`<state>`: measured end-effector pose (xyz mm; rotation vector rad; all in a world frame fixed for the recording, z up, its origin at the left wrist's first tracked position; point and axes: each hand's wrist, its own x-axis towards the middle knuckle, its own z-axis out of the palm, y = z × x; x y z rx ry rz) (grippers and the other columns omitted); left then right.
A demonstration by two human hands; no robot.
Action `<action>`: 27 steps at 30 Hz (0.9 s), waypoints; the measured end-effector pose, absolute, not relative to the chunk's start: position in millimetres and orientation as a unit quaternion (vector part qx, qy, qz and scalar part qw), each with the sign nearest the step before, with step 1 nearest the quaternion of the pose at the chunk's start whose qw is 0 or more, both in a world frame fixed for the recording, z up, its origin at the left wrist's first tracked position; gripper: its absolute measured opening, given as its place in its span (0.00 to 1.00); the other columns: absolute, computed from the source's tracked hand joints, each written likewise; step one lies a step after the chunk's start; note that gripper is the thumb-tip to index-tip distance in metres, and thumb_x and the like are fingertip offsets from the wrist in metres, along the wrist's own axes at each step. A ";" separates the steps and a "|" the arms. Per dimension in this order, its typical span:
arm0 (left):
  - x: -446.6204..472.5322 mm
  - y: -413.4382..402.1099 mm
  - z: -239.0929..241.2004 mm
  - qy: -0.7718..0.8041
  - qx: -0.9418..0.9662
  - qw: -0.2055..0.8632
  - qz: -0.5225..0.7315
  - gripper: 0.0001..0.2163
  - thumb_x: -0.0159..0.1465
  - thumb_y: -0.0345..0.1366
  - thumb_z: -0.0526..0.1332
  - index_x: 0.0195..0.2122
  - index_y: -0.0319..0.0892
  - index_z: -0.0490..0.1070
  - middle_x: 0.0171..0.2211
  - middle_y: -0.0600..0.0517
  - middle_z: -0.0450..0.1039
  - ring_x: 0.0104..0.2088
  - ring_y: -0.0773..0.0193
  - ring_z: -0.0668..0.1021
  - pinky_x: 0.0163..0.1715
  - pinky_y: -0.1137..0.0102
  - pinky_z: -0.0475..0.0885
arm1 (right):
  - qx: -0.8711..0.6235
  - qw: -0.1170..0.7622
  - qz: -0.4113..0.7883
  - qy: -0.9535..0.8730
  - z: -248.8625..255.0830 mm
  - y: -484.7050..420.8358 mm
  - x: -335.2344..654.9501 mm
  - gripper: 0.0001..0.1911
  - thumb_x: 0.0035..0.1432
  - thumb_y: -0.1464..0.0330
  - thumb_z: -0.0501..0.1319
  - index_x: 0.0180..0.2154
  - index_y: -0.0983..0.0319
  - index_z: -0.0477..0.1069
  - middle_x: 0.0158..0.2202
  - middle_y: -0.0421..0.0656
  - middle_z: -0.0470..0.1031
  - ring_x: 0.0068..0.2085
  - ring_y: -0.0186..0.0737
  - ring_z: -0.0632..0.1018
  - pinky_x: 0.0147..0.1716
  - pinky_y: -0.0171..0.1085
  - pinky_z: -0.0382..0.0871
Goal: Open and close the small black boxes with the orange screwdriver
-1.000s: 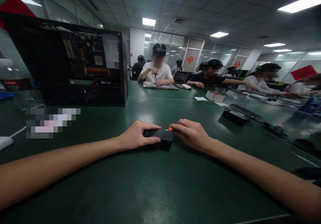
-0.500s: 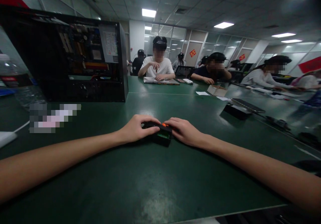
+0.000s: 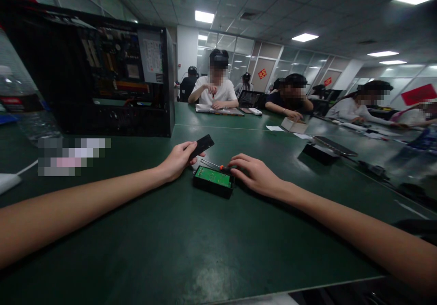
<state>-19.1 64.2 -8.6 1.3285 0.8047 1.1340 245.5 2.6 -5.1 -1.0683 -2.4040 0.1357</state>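
My left hand (image 3: 180, 160) is closed on a flat black cover (image 3: 202, 145), tilted up above the table. Just below it, a small black case (image 3: 212, 187) sits uncovered, with a green circuit board (image 3: 213, 175) inside. My right hand (image 3: 254, 173) is at the right end of this case, fingers curled around the dark handle of a screwdriver (image 3: 221, 167). The screwdriver's orange collar shows, and its thin shaft points left behind the case. Something pale, partly hidden, lies beside my left fingertips.
An opened computer tower (image 3: 136, 118) stands at the left, near a plastic bottle (image 3: 34, 114). A black box with a flat device on it (image 3: 324, 152) is at the right. Across the green table (image 3: 153, 250), a person in a white shirt (image 3: 216, 91) and other people sit working.
My left hand has lifted the black cover off the case and moved it up and left, exposing the green board. My right hand stays almost in place by the screwdriver.
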 end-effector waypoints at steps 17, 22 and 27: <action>-18.4 53.8 -4.3 0.302 0.817 0.381 0.309 0.15 0.66 0.46 0.58 0.43 0.40 0.77 0.41 0.48 0.80 0.43 0.54 0.79 0.45 0.65 0.72 | -0.374 0.291 0.144 -0.869 14.5 -35.4 200.3 0.24 0.60 0.66 0.66 0.57 0.59 0.70 0.54 0.48 0.78 0.53 0.46 0.79 0.54 0.46 0.74; -17.3 51.7 -1.9 0.311 0.832 0.366 0.277 0.16 0.68 0.45 0.57 0.42 0.38 0.78 0.34 0.49 0.79 0.35 0.57 0.78 0.38 0.66 0.70 | -0.438 0.325 0.166 -0.821 46.2 -34.3 241.1 0.21 0.58 0.64 0.67 0.53 0.59 0.74 0.52 0.47 0.80 0.50 0.47 0.81 0.48 0.45 0.77; -18.0 51.1 -3.6 0.313 0.832 0.366 0.273 0.17 0.68 0.45 0.57 0.45 0.39 0.78 0.32 0.50 0.77 0.32 0.59 0.77 0.33 0.68 0.68 | -0.608 0.341 -0.022 -0.717 79.4 -13.0 368.6 0.22 0.53 0.61 0.72 0.49 0.59 0.78 0.49 0.51 0.81 0.45 0.51 0.82 0.41 0.45 0.76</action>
